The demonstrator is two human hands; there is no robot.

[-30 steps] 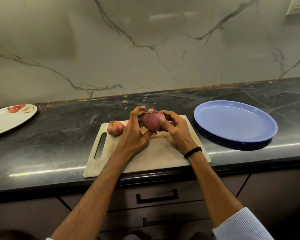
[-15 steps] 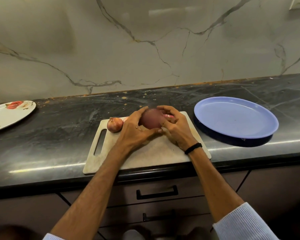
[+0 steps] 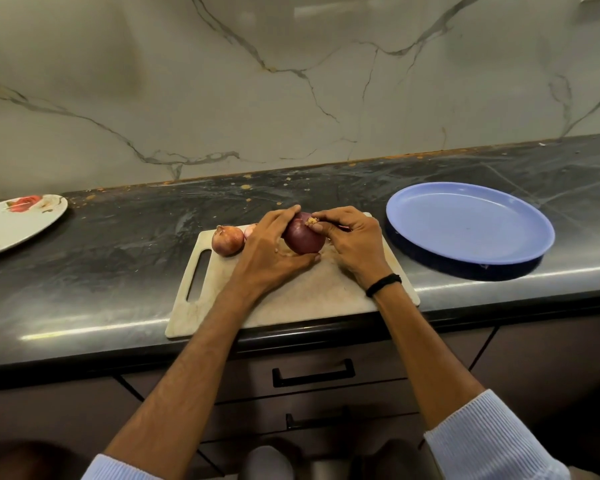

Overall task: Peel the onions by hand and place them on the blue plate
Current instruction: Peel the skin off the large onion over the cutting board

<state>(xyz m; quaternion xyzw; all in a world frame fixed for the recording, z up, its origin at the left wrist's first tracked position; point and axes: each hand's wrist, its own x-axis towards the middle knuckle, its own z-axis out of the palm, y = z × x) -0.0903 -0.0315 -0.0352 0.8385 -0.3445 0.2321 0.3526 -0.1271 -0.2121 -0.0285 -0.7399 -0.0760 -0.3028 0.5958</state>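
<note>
While our left hand [image 3: 274, 252] cups the purple onion [image 3: 303, 239] over the far half of the cutting board [image 3: 291, 301], its grip curled round the bulb, our right hand [image 3: 355, 244] pinches at the dry root tuft [image 3: 311, 221] on top, that grip closed on the onion. 1 smaller unpeeled onion [image 3: 227, 240] sits at the board's far left corner. The blue plate [image 3: 470, 223] lies right of the board, holding no onion yet. We judge the papery skin may tear in scraps, or the bulb slip and roll off the board onto the worktop [image 3: 118, 258], if the pinch pulls harder than the left grip holds.
</note>
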